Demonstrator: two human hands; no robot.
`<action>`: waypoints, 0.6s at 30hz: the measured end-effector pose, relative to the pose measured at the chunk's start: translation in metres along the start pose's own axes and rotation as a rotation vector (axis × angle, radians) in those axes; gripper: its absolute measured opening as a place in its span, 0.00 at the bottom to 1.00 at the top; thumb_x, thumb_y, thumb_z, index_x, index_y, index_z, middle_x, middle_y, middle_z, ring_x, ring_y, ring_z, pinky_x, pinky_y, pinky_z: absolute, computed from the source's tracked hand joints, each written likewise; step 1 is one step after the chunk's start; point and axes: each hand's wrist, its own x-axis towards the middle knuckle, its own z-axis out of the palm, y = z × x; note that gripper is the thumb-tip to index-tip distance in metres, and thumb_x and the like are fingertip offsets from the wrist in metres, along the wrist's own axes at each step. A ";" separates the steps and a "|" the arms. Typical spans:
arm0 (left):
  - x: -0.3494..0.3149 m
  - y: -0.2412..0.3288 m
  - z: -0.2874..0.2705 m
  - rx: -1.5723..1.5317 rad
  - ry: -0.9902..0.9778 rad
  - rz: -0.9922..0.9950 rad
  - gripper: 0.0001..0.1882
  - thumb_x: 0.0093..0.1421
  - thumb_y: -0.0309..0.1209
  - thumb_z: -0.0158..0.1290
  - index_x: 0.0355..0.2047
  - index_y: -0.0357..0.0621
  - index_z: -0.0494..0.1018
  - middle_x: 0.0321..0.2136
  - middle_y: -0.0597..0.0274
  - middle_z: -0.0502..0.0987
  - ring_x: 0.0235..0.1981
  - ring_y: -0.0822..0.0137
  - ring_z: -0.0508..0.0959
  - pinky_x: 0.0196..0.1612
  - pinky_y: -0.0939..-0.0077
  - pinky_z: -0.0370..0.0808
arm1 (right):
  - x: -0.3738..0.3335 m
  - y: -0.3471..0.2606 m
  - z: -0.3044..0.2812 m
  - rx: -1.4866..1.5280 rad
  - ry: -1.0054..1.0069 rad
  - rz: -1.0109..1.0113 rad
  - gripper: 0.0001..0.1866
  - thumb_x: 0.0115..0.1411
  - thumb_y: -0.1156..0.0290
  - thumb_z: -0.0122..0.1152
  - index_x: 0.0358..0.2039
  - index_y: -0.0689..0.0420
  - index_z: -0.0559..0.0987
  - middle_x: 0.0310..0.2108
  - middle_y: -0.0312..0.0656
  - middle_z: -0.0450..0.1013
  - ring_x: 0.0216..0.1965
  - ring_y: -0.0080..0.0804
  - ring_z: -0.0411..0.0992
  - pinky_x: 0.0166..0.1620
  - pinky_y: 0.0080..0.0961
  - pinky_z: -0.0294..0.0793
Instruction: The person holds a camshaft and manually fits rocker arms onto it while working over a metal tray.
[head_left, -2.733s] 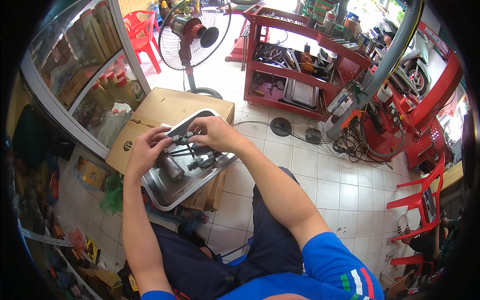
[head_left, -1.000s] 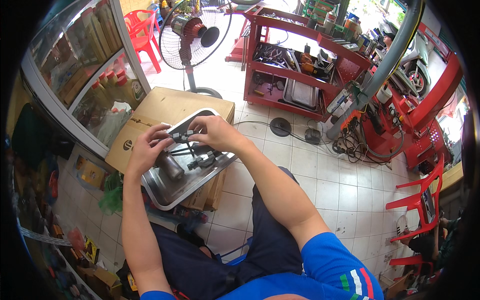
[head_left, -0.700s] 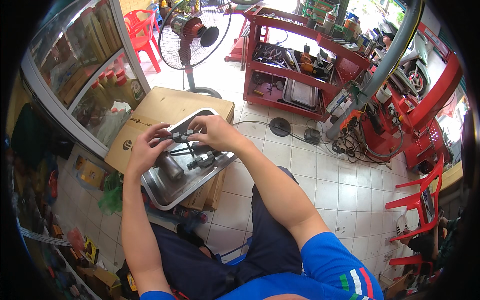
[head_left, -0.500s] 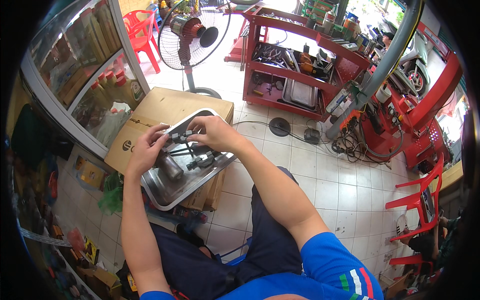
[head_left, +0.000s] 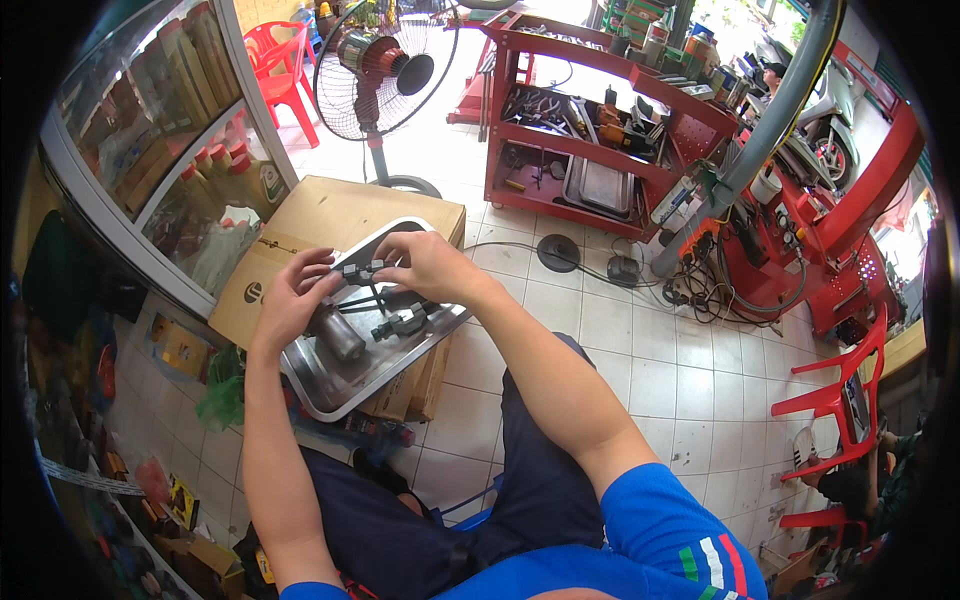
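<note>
Both hands, left hand (head_left: pixel 292 298) and right hand (head_left: pixel 425 264), pinch a small dark metal part (head_left: pixel 360 271) over the steel tray (head_left: pixel 330 385), mid-assembly; next, I judge, a careful fit toward 6 o'clock.

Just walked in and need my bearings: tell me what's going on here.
A seated person holds a small dark metal part between the left hand and the right hand, above a shiny rectangular steel tray. The tray rests on a brown cardboard box and holds a grey metal cylinder and a dark clamp-like piece. A red tool cart stands behind.
</note>
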 end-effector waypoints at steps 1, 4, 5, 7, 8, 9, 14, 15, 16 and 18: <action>0.000 -0.001 -0.002 -0.007 -0.016 0.004 0.21 0.65 0.26 0.59 0.57 0.38 0.72 0.48 0.59 0.78 0.47 0.70 0.77 0.53 0.75 0.75 | 0.000 0.000 0.000 0.006 -0.004 0.005 0.17 0.58 0.65 0.71 0.43 0.63 0.82 0.38 0.51 0.81 0.39 0.39 0.81 0.44 0.32 0.79; -0.001 0.000 -0.006 -0.003 -0.038 -0.042 0.22 0.64 0.25 0.60 0.58 0.38 0.72 0.49 0.58 0.77 0.48 0.70 0.77 0.53 0.75 0.75 | -0.001 -0.001 -0.001 0.009 -0.009 0.012 0.17 0.58 0.65 0.71 0.43 0.63 0.82 0.38 0.51 0.81 0.39 0.39 0.81 0.44 0.33 0.79; 0.000 0.005 -0.005 0.014 -0.028 -0.095 0.22 0.64 0.25 0.60 0.58 0.38 0.72 0.49 0.58 0.77 0.48 0.70 0.77 0.53 0.75 0.75 | -0.001 -0.001 -0.002 0.002 -0.008 0.009 0.17 0.58 0.65 0.71 0.43 0.63 0.82 0.38 0.51 0.81 0.39 0.40 0.81 0.44 0.33 0.79; -0.001 0.008 -0.002 0.010 -0.026 -0.107 0.22 0.63 0.24 0.60 0.58 0.38 0.71 0.49 0.58 0.77 0.48 0.71 0.77 0.52 0.76 0.75 | -0.001 -0.001 -0.002 0.004 -0.006 0.010 0.18 0.58 0.65 0.71 0.43 0.63 0.81 0.38 0.51 0.81 0.39 0.40 0.81 0.45 0.33 0.79; -0.002 0.007 -0.001 -0.011 -0.034 -0.066 0.22 0.64 0.24 0.60 0.58 0.38 0.71 0.48 0.58 0.77 0.48 0.71 0.77 0.52 0.77 0.75 | -0.001 -0.001 -0.001 0.013 -0.006 0.015 0.18 0.58 0.65 0.71 0.43 0.64 0.81 0.38 0.51 0.81 0.39 0.40 0.81 0.45 0.33 0.79; -0.003 0.006 0.000 -0.032 -0.042 -0.025 0.22 0.64 0.23 0.60 0.58 0.38 0.71 0.48 0.58 0.77 0.48 0.71 0.77 0.52 0.77 0.75 | -0.001 -0.001 -0.001 0.023 -0.007 0.019 0.18 0.58 0.65 0.71 0.43 0.64 0.81 0.38 0.51 0.81 0.40 0.41 0.81 0.45 0.33 0.79; 0.001 -0.002 -0.006 -0.029 -0.026 -0.086 0.22 0.64 0.25 0.60 0.58 0.38 0.71 0.47 0.58 0.78 0.48 0.71 0.77 0.51 0.77 0.75 | -0.001 -0.003 -0.001 0.000 -0.005 0.004 0.17 0.58 0.66 0.71 0.43 0.64 0.81 0.38 0.51 0.81 0.40 0.40 0.81 0.44 0.33 0.79; 0.002 -0.002 -0.005 -0.028 -0.010 -0.110 0.22 0.65 0.25 0.60 0.58 0.38 0.71 0.46 0.59 0.78 0.48 0.71 0.78 0.51 0.77 0.75 | -0.001 -0.002 -0.001 0.000 -0.007 0.004 0.17 0.58 0.66 0.71 0.43 0.64 0.81 0.38 0.51 0.81 0.40 0.40 0.81 0.44 0.32 0.79; 0.001 -0.001 -0.003 -0.027 -0.016 -0.049 0.21 0.65 0.26 0.59 0.58 0.38 0.71 0.45 0.59 0.79 0.47 0.71 0.78 0.50 0.77 0.75 | -0.001 -0.001 -0.001 0.020 -0.006 0.013 0.17 0.58 0.65 0.71 0.43 0.63 0.81 0.38 0.51 0.81 0.40 0.40 0.81 0.44 0.32 0.79; -0.002 0.000 0.001 -0.024 -0.027 0.074 0.21 0.66 0.28 0.59 0.58 0.38 0.72 0.43 0.60 0.80 0.46 0.71 0.78 0.50 0.77 0.75 | -0.001 0.001 0.000 0.058 -0.005 0.032 0.17 0.58 0.65 0.71 0.43 0.63 0.82 0.38 0.51 0.81 0.40 0.40 0.81 0.45 0.32 0.79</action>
